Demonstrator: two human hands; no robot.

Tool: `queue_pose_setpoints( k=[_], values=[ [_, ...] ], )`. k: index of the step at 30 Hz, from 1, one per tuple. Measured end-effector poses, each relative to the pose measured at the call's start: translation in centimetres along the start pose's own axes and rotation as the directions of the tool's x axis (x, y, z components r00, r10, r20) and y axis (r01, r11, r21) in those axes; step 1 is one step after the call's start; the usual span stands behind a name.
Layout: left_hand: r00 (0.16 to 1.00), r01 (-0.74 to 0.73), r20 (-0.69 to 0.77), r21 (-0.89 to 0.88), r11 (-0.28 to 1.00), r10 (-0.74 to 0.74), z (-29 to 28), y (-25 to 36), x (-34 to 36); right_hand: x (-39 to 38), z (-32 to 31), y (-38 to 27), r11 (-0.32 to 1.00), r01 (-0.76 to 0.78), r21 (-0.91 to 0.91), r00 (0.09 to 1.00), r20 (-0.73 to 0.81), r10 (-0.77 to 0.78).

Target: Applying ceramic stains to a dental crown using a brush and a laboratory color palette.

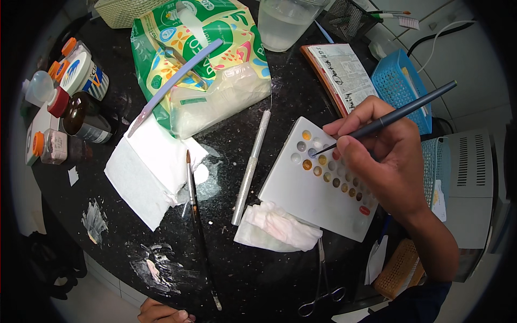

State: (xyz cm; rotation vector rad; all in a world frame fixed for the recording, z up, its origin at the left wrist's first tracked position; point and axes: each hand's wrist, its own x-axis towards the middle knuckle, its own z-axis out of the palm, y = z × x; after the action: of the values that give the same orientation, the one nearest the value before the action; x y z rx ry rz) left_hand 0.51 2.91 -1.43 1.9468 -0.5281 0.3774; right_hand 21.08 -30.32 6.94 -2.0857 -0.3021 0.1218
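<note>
- Currently, the right hand (389, 156) pinches a thin brush (404, 111), seemingly loading colour.
- The palette (293, 196) lies under and left of it.
- The left hand (163, 313) sits well apart, its grip unclear.
- Next move likely needs a steady tip.

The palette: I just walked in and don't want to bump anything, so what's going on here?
The right hand holds a dark brush, its tip at a bluish well of the white palette. The left hand, mostly cut off, shows at the bottom edge; its grip is unclear. A second brush and a metal handle lie left of the palette.
</note>
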Motion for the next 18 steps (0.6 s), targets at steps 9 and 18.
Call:
queue_pose_setpoints(
  k=[9,18],
  values=[
    [0.994,0.108,0.017,0.129,0.986,-0.111,0.5,0.3,-0.8,-5.1,0.4,-3.5,0.991,-0.074,0.116,0.970,-0.221,0.098],
    [0.999,0.028,-0.044,0.076,0.997,-0.025,0.7,0.4,1.6,-20.2,1.6,-11.3,0.943,0.309,0.120,0.902,-0.350,-0.251]
  ],
)
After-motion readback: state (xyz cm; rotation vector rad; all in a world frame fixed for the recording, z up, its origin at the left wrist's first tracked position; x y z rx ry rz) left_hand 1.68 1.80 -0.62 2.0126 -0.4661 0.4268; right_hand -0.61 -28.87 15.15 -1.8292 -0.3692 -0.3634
